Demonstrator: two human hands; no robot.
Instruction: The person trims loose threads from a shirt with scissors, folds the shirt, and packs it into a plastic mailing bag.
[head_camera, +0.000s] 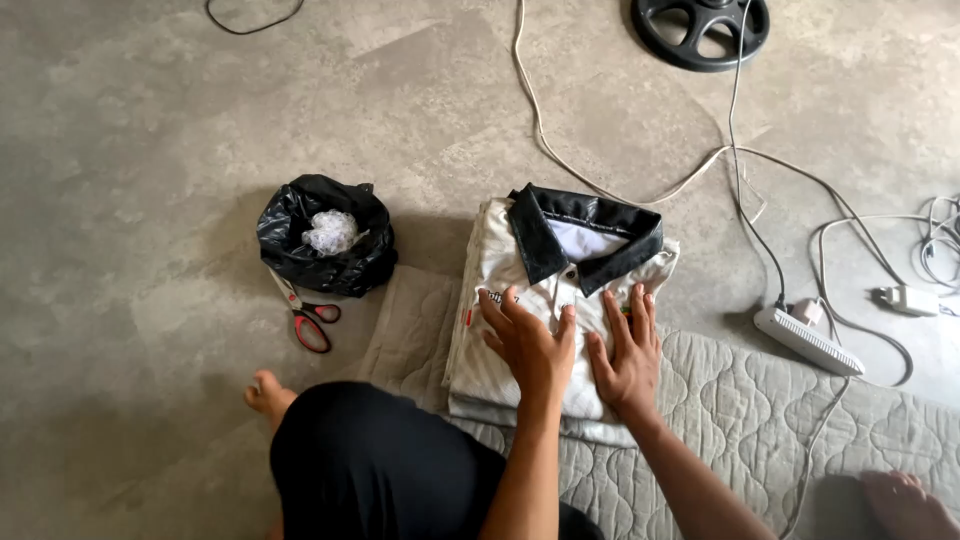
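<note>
— Where are the hands?
— Left hand (530, 345) and right hand (625, 355) both lie flat, fingers spread, grasping nothing, side by side on one folded shirt (500, 300).
— Which way does it run?
— Lengthwise away from the person, collar (585, 232) far, on a quilted mat (760, 420).
— Beyond?
— One pair of scissors (305, 315), one black bag (325, 240), one power strip (808, 341).

Both palms hide the folded shirt (520, 300) front (lower half).
</note>
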